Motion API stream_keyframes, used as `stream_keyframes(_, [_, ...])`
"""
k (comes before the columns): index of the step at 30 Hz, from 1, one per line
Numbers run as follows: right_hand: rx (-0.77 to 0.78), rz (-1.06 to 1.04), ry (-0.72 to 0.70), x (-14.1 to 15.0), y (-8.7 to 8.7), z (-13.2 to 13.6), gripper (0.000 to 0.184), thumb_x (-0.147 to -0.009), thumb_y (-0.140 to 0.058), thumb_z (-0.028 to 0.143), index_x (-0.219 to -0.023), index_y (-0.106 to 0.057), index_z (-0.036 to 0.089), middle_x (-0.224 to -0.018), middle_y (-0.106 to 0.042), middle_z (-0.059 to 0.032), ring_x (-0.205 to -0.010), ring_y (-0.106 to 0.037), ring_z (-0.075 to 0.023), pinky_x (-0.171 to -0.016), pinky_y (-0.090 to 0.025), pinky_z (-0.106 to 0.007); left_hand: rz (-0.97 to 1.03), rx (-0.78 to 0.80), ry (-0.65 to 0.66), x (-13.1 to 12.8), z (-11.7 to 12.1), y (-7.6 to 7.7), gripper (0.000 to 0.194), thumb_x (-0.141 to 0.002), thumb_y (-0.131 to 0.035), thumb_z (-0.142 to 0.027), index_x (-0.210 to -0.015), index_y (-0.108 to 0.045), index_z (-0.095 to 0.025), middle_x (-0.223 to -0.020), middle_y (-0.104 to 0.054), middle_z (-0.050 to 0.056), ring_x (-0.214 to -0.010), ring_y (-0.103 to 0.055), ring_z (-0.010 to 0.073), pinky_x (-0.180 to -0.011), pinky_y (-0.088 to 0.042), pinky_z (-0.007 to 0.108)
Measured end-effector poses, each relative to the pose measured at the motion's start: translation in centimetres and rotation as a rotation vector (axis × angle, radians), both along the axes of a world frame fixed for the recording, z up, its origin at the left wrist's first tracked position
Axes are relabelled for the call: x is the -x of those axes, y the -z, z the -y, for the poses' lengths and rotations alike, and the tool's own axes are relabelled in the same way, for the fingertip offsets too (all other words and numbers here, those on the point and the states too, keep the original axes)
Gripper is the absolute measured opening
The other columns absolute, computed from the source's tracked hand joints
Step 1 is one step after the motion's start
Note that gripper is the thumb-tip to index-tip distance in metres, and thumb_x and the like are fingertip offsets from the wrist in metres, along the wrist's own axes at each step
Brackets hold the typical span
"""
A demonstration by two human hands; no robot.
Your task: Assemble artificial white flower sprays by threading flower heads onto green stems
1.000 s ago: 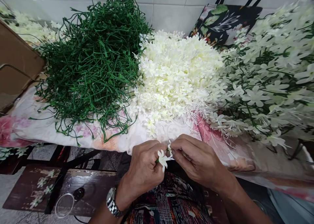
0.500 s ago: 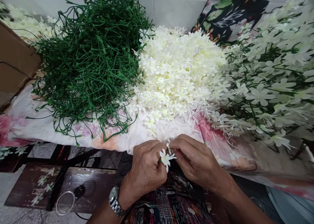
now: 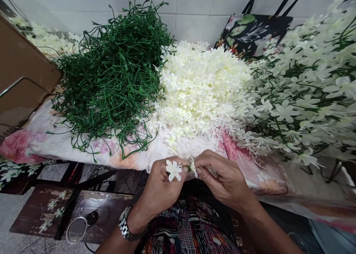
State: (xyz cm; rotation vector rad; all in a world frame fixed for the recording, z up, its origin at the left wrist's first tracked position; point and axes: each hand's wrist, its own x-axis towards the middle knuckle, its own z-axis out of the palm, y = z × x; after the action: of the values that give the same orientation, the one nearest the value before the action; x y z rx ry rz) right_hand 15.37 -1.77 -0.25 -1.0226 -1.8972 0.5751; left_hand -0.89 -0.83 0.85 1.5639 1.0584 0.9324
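My left hand [image 3: 164,185] is closed around a green plastic stem, mostly hidden in the fingers. One white artificial flower [image 3: 174,170] stands out from that stem over the knuckles. My right hand [image 3: 219,176] pinches a second white blossom [image 3: 193,167] between thumb and forefinger, against a green stem tip by my left fingertips. Whether the blossom is fully seated on the tip I cannot tell. Just beyond my hands lies a heap of loose white blossoms [image 3: 200,87], and left of it a tangled pile of green stems [image 3: 111,75].
Finished flower sprays [image 3: 294,109] are massed at the right. A floral cloth [image 3: 66,142] covers the table. Behind stand a black floral bag [image 3: 253,35] and a tiled wall; a cardboard box [image 3: 25,68] is at the left. Below is a brown wooden surface [image 3: 102,209] with a clear ring.
The flower in my left hand has turned and swung left, now facing up. The second blossom now shows more fully between my fingertips. The camera view has shifted slightly.
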Motion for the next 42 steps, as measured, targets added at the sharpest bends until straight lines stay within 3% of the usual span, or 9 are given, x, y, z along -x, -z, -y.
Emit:
stream_keyframes(13, [-0.061, 0.083, 0.004, 0.4, 0.3, 0.2, 0.015, -0.082, -0.046, 0.003, -0.084, -0.053, 0.017, -0.067, -0.057, -0.0023, -0.061, -0.052, -0.0113, -0.054, -0.044, -0.022, -0.136, -0.427, -0.019, 0.2, 0.1, 1.2, 0.021, -0.072, -0.045, -0.001, -0.071, -0.059, -0.016, -0.056, -0.051, -0.003, -0.050, -0.045, 0.0097, -0.048, -0.035, 0.021])
stream_keyframes(29, [-0.033, 0.067, 0.060, 0.9, 1.3, 0.1, 0.014, -0.083, -0.045, 0.005, -0.084, -0.052, 0.017, -0.066, -0.053, -0.0013, -0.059, -0.051, -0.0106, -0.051, -0.044, -0.021, -0.257, -0.542, -0.037, -0.2, -0.3, 1.9, 0.024, -0.065, -0.041, 0.002, -0.058, -0.038, -0.021, -0.050, -0.038, -0.004, -0.047, -0.035, 0.0114, -0.045, -0.028, 0.023])
stream_keyframes(42, [-0.007, 0.053, 0.038, 0.8, 1.7, 0.2, 0.014, -0.083, -0.045, 0.004, -0.085, -0.051, 0.016, -0.069, -0.054, -0.0023, -0.062, -0.051, -0.0113, -0.054, -0.045, -0.023, -0.296, -0.544, -0.033, -0.5, -0.4, 1.9, 0.023, -0.061, -0.040, 0.001, -0.055, -0.038, -0.021, -0.049, -0.037, -0.004, -0.045, -0.034, 0.0111, -0.044, -0.027, 0.023])
